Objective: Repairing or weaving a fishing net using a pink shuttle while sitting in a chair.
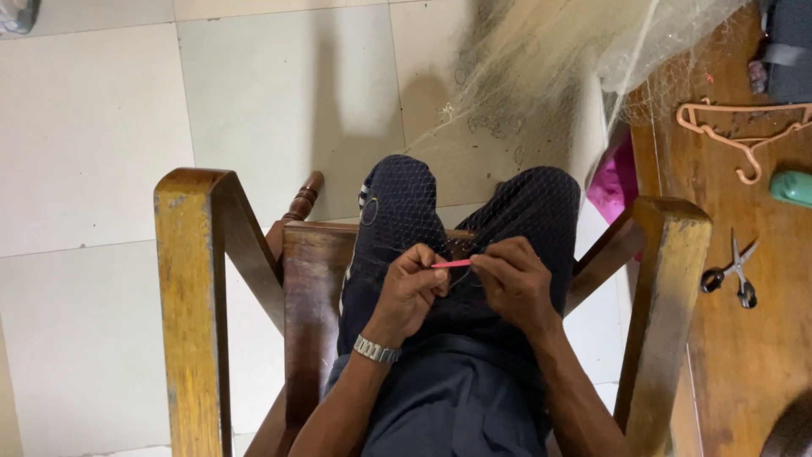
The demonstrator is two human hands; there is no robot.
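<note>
Seated in a brown wooden armchair (193, 279), the person holds both hands over the lap. The left hand (414, 288), wearing a silver metal wristwatch (375, 349), curls inward, its fingers (423, 258) pinching one end of a thin pink netting needle (451, 264). The right hand (514, 283) meets it, fingers pressed together at the needle's other end, probably gripping mesh too. A fine pale fishing net (524, 101) drapes across the knees. Small black-handled scissors (734, 272) lie on the wooden worktop (753, 355), well apart.

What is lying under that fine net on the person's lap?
Under the net show dark trousers over both knees, and the wooden chair's seat edge between them. Further up it covers pale floor tiles.
</note>
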